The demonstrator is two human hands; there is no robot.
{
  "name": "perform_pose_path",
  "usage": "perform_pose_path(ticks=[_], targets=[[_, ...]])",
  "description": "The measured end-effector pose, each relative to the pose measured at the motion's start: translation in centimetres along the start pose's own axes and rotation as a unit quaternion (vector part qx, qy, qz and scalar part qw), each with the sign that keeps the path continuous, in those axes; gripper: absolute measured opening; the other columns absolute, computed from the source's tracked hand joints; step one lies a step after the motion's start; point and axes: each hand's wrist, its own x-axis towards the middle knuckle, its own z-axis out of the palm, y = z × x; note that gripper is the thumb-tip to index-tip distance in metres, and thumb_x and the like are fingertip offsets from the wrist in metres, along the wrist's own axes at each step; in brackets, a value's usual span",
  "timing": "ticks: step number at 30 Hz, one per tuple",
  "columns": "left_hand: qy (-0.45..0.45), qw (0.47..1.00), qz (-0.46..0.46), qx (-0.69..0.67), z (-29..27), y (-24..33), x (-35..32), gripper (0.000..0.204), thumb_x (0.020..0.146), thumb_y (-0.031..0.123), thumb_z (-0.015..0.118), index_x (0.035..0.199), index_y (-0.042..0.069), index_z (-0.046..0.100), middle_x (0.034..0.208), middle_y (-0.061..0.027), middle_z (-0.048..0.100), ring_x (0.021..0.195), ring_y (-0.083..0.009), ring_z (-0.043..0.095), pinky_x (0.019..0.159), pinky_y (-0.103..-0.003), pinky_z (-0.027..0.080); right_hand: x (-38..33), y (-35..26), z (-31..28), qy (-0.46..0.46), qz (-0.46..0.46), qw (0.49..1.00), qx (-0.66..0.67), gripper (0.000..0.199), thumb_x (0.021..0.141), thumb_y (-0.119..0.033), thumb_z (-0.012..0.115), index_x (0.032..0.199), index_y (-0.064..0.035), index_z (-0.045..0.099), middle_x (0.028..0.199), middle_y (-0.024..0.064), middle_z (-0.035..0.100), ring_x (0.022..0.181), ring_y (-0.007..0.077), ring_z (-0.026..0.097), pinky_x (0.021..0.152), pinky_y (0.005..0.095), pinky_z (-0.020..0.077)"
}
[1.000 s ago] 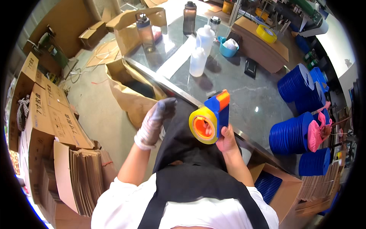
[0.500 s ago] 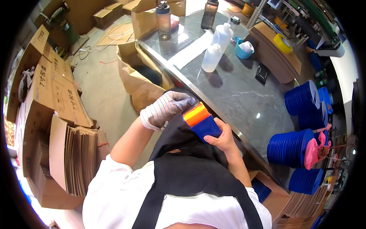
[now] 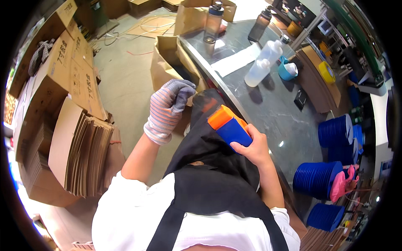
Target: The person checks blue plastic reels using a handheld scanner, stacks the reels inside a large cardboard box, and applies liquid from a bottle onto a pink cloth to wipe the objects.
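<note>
My right hand (image 3: pixel 256 147), bare, grips a rectangular blue block with an orange end (image 3: pixel 233 129) in front of my black apron, beside the table's edge. Its thumb lies on the near side and the fingers go round the back. To the left of the block, my left hand (image 3: pixel 168 104) wears a striped knit glove with dark fingertips. Those fingers are curled in a pinch on what looks like a thin see-through film (image 3: pixel 206 101), which stretches toward the block's orange end. Whether the film still touches the block I cannot tell.
The grey table (image 3: pixel 276 121) holds white squeeze bottles (image 3: pixel 257 72), drink bottles (image 3: pixel 212 24), a teal cup (image 3: pixel 288 71) and blue ribbed stacks (image 3: pixel 316 180). An open paper bag (image 3: pixel 163 62) stands by its left edge. Flattened cartons (image 3: pixel 81 152) are stacked at left.
My left hand has moved left, away from the block, and the see-through film now shows between them. The block has moved slightly right. The view has shifted, so the table sits farther right.
</note>
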Motion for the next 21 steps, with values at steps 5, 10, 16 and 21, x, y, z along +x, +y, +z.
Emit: perform_pose_path(ticks=[5,10,16,21], targets=[[0.051,0.974,-0.151,-0.164,-3.1,-0.2,-2.1,0.025,0.100,0.022,0.055,0.092,0.000,0.063,0.085,-0.0083,0.069,0.079,-0.0144,0.064,0.078,-0.028,0.051,1.3,-1.9,2.4,-0.017,-0.066,0.997,-0.036,0.042,0.065,-0.028,0.083,0.089,-0.0025,0.059,0.075,0.0063,0.063,0.067,0.0136,0.059,0.067,0.0288,0.0485],[0.097,0.955,-0.241,-0.146,-7.0,-0.8,-4.1,0.012,0.093,0.011,0.062,0.089,0.000,0.061,0.086,-0.0098,0.071,0.079,-0.0156,0.068,0.076,-0.028,0.054,2.6,-4.1,5.1,-0.075,-0.090,0.991,-0.066,0.044,0.067,-0.030,0.083,0.091,-0.0027,0.059,0.076,0.0098,0.065,0.068,0.0191,0.064,0.067,0.0309,0.0506],[0.179,0.964,-0.170,-0.102,-10.3,-0.9,-7.0,0.005,0.088,0.000,0.066,0.092,0.000,0.062,0.086,-0.0075,0.071,0.079,-0.0135,0.068,0.075,-0.026,0.054,3.9,-6.7,8.7,-0.108,-0.133,0.981,-0.091,0.045,0.068,-0.032,0.083,0.092,-0.0035,0.059,0.078,0.0128,0.067,0.069,0.0260,0.068,0.067,0.0332,0.0524],[0.009,0.917,0.202,0.343,-11.9,3.0,-7.7,0.023,0.067,0.002,0.071,0.090,0.005,0.067,0.084,-0.0093,0.070,0.077,-0.0256,0.069,0.064,-0.034,0.056,6.7,-10.9,14.9,-0.013,-0.286,0.904,-0.318,0.045,0.068,-0.035,0.081,0.089,-0.0040,0.057,0.072,0.0139,0.066,0.066,0.0317,0.067,0.063,0.0391,0.0531]])
